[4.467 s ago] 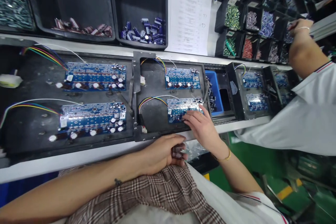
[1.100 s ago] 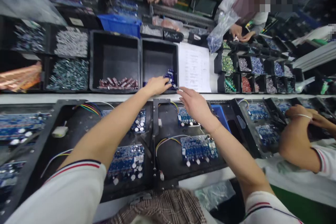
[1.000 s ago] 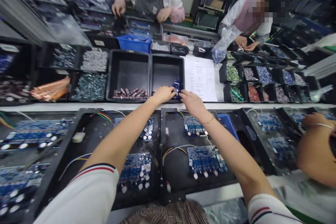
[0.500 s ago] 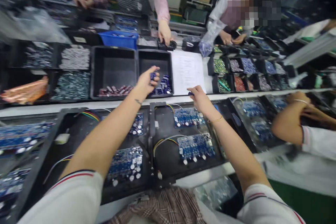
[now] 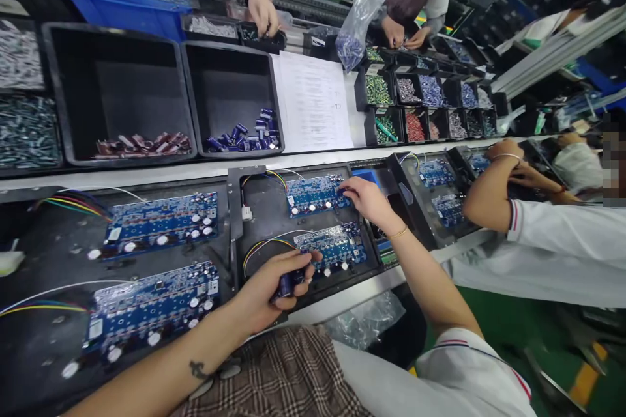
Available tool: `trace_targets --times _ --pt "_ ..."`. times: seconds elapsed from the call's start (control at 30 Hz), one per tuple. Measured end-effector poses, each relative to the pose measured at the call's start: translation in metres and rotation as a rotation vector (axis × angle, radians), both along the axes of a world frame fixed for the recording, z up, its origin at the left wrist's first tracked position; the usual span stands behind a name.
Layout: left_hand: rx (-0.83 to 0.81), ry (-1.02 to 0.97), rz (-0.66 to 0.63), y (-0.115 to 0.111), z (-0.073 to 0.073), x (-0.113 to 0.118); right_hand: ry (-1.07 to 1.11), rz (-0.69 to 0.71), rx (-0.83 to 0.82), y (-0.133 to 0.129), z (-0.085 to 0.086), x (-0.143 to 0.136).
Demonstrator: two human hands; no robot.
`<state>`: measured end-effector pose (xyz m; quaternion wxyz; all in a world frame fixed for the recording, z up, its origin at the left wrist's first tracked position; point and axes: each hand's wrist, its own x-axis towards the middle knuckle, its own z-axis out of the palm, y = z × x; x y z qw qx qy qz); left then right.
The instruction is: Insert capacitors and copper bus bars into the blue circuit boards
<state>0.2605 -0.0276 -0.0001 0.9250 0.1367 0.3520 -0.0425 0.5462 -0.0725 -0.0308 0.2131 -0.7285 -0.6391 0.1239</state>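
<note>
My left hand (image 5: 278,283) is closed around several dark purple capacitors (image 5: 288,283), close to the front edge of the black tray and beside the lower circuit board (image 5: 332,247). My right hand (image 5: 364,199) pinches at the right end of the upper circuit board (image 5: 313,195); its fingertips hide whatever is between them. Both blue boards lie in the black tray (image 5: 264,228), with coloured wires at their left ends and round white-topped parts along their lower edges. More purple capacitors (image 5: 244,137) lie in a black bin (image 5: 229,85) behind the tray.
Left of that bin stands another with brown-red parts (image 5: 141,144). Printed sheets (image 5: 315,104) lie right of the bins, then small bins of coloured parts (image 5: 415,124). A second tray with boards (image 5: 156,221) is at left. A co-worker's arms (image 5: 493,189) are at right, others' hands (image 5: 264,10) across.
My left hand has come back from the capacitor bin toward me, still holding capacitors. My right hand has moved down to the upper board. The view has shifted.
</note>
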Motion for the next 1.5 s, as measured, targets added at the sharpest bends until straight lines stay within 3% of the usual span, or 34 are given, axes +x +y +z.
trace_targets --times 0.1,0.27,0.43,0.57,0.77,1.03,1.23,1.4,1.5 --pt "0.121 -0.04 -0.044 0.003 0.003 0.016 -0.05 0.018 -0.028 0.005 0.0 0.003" --pt "0.25 -0.183 -0.098 0.004 0.009 0.065 -0.011 0.083 0.036 0.004 0.0 0.006" --pt "0.255 -0.242 -0.053 0.005 -0.009 0.096 0.031 0.134 0.085 0.002 -0.004 0.013" --pt "0.185 -0.261 -0.068 0.011 -0.027 0.094 0.048 0.164 0.052 0.004 -0.003 0.02" --pt "0.01 -0.309 -0.11 0.023 -0.038 0.087 -0.014 0.2 -0.019 0.009 0.001 0.023" --pt "-0.112 -0.282 -0.049 0.028 -0.041 0.087 -0.045 0.229 -0.039 0.01 0.004 0.022" --pt "-0.17 -0.266 -0.021 0.032 -0.04 0.088 -0.178 0.401 -0.028 0.009 0.005 0.017" --pt "-0.082 -0.27 -0.045 0.028 -0.04 0.088 0.117 0.15 -0.017 -0.009 0.028 -0.009" --pt "-0.04 -0.248 -0.089 0.026 -0.039 0.088 0.195 0.101 -0.089 -0.02 0.038 -0.021"
